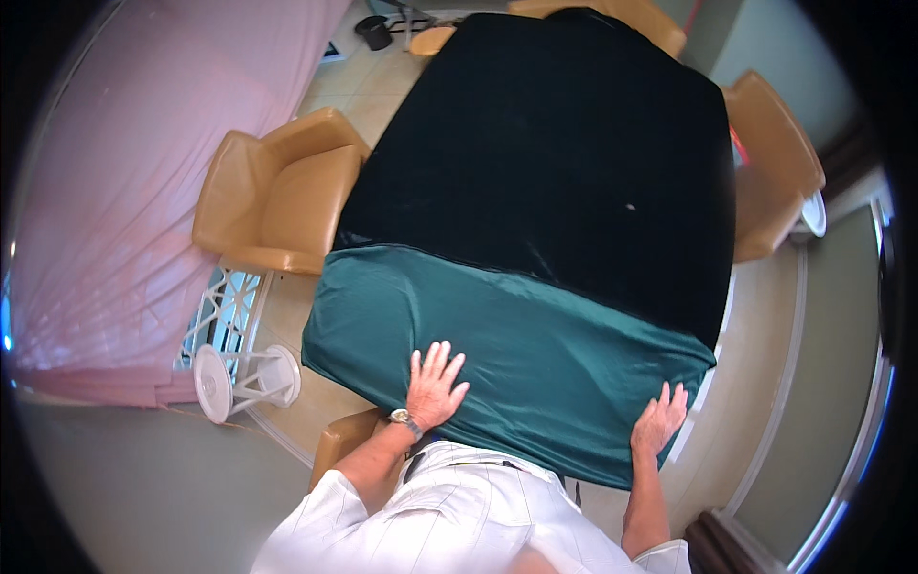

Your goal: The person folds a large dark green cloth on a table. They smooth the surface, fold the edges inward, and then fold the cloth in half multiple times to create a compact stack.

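A smooth green cloth [497, 335] covers the near end of a table. Beyond it, a black cloth [555, 143] spreads over the rest; whether the two are joined I cannot tell. My left hand [435, 387] lies flat near the green cloth's front edge, fingers spread, a watch [406, 423] on its wrist. At the near right corner, my right hand [660, 419] rests on the same cloth with its fingers stretched forward. Neither hand holds anything. Shallow creases run across the green part.
Tan armchairs stand at the left [282, 191] and right [775, 172] of the table. A white round-ended stand [244, 383] is at the lower left, by a pink curtain [143, 210]. A black bin [374, 33] sits at the far left.
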`<action>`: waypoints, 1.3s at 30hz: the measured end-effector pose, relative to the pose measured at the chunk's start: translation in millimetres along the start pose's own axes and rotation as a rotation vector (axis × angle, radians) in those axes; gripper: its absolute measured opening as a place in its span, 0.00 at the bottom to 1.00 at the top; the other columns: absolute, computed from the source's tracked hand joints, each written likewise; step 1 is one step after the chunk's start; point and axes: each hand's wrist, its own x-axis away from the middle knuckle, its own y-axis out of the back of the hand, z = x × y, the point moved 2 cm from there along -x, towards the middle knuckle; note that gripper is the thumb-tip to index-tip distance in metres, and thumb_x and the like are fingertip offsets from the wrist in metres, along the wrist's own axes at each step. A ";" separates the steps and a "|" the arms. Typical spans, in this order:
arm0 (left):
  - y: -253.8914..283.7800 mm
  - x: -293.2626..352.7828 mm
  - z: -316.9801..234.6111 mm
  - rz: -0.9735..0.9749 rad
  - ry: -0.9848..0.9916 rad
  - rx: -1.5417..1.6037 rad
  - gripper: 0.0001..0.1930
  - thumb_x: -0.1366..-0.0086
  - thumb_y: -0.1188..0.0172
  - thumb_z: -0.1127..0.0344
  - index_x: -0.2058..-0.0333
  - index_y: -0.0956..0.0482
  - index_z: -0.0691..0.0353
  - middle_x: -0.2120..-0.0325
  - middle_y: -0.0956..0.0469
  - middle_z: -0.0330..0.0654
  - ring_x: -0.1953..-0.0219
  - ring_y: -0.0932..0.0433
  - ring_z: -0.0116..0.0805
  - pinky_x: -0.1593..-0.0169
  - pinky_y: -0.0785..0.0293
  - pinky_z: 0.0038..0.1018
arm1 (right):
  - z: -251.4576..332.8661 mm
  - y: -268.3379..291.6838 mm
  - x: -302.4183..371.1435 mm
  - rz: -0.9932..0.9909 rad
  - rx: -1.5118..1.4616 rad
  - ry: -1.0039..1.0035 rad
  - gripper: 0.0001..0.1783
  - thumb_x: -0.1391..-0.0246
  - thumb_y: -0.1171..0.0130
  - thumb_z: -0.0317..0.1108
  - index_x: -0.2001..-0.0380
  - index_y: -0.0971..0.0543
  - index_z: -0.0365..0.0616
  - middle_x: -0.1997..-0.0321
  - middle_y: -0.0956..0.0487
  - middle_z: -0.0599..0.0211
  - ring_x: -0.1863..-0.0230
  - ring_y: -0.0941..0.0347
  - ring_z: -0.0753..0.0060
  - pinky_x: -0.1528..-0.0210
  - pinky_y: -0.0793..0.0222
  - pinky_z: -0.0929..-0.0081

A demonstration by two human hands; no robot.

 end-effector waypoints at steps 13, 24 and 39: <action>83.3 21.7 245.3 -0.100 0.011 0.039 0.29 0.31 0.35 0.55 0.33 0.26 0.55 0.27 0.35 0.51 0.24 0.40 0.52 0.23 0.52 0.60 | 107.2 4.5 1.0 -0.001 0.245 -0.062 0.40 0.46 0.31 0.27 0.29 0.31 0.41 0.26 0.32 0.43 0.25 0.37 0.42 0.25 0.39 0.48; 19.9 112.3 376.8 -0.144 1.132 1.011 0.31 0.20 0.54 0.42 0.43 0.20 0.67 0.44 0.18 0.54 0.41 0.22 0.55 0.39 0.25 0.44 | 640.2 -39.1 36.3 0.344 -0.631 0.813 0.30 0.43 0.32 0.27 0.36 0.25 0.43 0.31 0.28 0.46 0.29 0.33 0.38 0.26 0.37 0.48; -123.6 92.1 418.7 0.329 1.502 1.839 0.28 0.30 0.33 0.42 0.48 0.15 0.62 0.55 0.14 0.48 0.56 0.16 0.42 0.51 0.20 0.42 | 671.2 -69.5 48.8 0.284 -0.413 0.909 0.27 0.43 0.34 0.30 0.39 0.23 0.46 0.27 0.32 0.49 0.26 0.38 0.41 0.25 0.43 0.47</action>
